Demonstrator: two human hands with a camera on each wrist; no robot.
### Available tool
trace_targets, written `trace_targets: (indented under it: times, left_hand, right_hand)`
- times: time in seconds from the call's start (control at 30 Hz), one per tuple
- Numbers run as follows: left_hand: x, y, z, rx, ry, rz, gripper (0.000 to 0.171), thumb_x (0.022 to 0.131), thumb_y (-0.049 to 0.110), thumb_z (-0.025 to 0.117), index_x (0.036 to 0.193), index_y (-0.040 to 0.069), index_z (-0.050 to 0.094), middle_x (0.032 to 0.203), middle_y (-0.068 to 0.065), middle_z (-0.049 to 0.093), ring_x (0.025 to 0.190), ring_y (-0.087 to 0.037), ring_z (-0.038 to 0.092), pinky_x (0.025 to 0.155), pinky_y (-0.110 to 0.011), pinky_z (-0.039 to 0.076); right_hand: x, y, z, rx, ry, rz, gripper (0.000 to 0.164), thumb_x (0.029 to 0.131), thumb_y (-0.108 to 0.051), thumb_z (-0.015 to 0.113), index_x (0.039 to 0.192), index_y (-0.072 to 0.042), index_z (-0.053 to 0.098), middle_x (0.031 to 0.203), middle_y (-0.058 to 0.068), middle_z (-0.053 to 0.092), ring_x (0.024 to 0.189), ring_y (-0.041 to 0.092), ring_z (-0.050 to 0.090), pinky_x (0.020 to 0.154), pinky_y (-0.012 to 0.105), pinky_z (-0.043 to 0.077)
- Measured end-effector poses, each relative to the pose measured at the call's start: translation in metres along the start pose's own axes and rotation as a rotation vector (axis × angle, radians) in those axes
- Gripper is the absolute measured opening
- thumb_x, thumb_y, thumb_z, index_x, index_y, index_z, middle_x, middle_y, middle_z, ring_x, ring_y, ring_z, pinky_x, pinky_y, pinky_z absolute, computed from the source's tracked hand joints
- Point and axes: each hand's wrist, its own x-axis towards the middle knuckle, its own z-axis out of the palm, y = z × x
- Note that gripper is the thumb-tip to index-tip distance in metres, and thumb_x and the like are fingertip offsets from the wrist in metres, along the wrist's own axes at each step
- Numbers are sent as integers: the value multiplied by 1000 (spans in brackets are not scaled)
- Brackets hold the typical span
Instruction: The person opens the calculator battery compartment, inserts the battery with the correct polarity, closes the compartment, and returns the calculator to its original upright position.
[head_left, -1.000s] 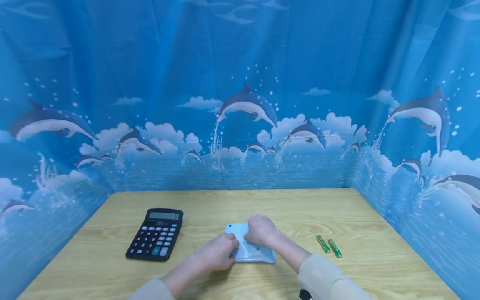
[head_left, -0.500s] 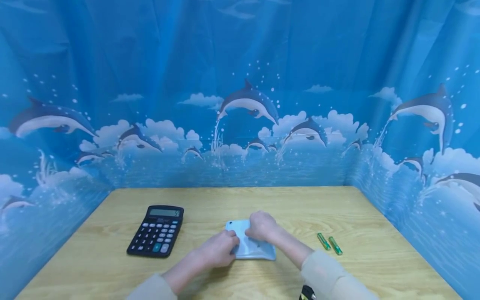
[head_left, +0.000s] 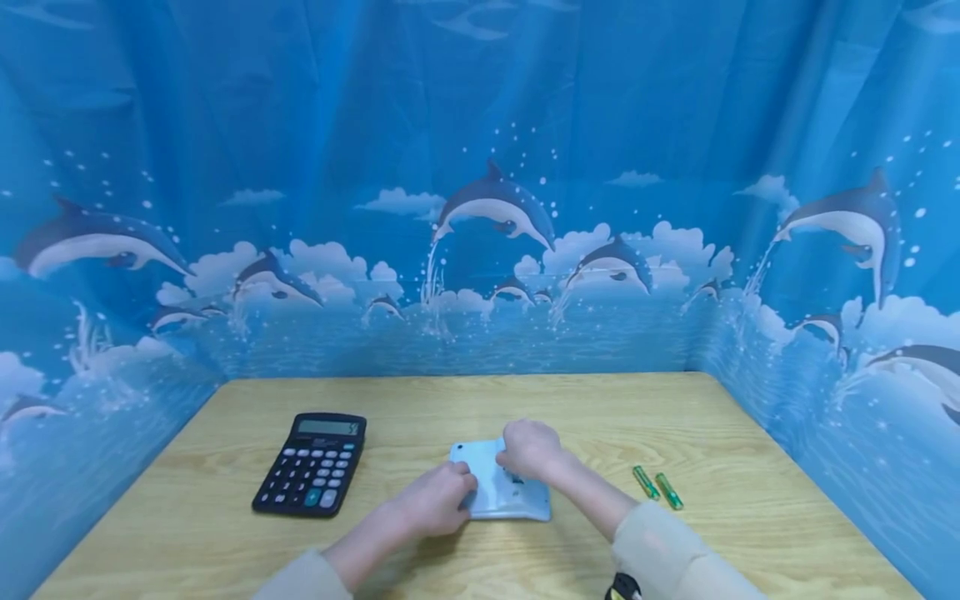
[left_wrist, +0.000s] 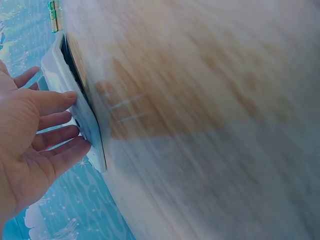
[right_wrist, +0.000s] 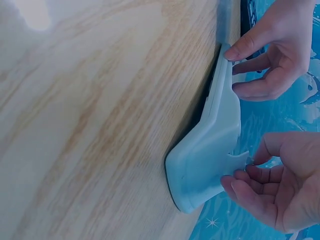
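A pale blue calculator (head_left: 497, 500) lies back side up near the middle of the table. My left hand (head_left: 438, 500) holds its left side, with the thumb at the edge and fingers on the back, as the left wrist view also shows. At the far right part of the back, my right hand (head_left: 531, 450) pinches a small pale blue battery cover (right_wrist: 237, 161) between thumb and fingers. The cover stands tilted up from the casing in the right wrist view. A dark opening shows beside the right hand in the head view. The calculator's keys face down, hidden.
A black calculator (head_left: 311, 467) lies face up on the left of the wooden table (head_left: 405, 408). Two green batteries (head_left: 658, 487) lie side by side on the right. A small black and yellow thing (head_left: 624, 587) shows by the right sleeve. A blue dolphin curtain (head_left: 480, 125) surrounds the table.
My right hand has shifted slightly up and to the right, lifting the battery cover, and a dark opening now shows beside it. The left hand has stayed on the pale blue calculator.
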Motion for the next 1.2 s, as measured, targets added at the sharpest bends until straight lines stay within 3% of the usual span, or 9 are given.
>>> trace_targets:
  times: [0.37,0.73,1.2]
  left_hand:
    - [-1,1,0,-23,-1,0,26,74,14,74,99,9,67,83,3,55,74,-5,51,68,-20,47]
    - [-1,-2,2,-25,12,-3,27,73,14,75,99,10,67,84,3,55,74,-6,51,68,-20,47]
    - [-7,-7,4,102,25,133,19,80,22,69,97,14,62,84,7,51,73,-3,47,66,-17,44]
  right_hand:
    - [-3,0,1,-44,42,15,29,86,-24,63,61,-14,51,56,0,44,48,11,40,44,23,32]
    - [-6,8,1,6,64,-33,20,84,-11,60,65,-11,52,58,1,47,50,12,43,45,24,36]
    - [-12,26,-9,178,10,-12,14,89,-14,56,79,-5,59,58,3,52,43,12,50,42,24,42]
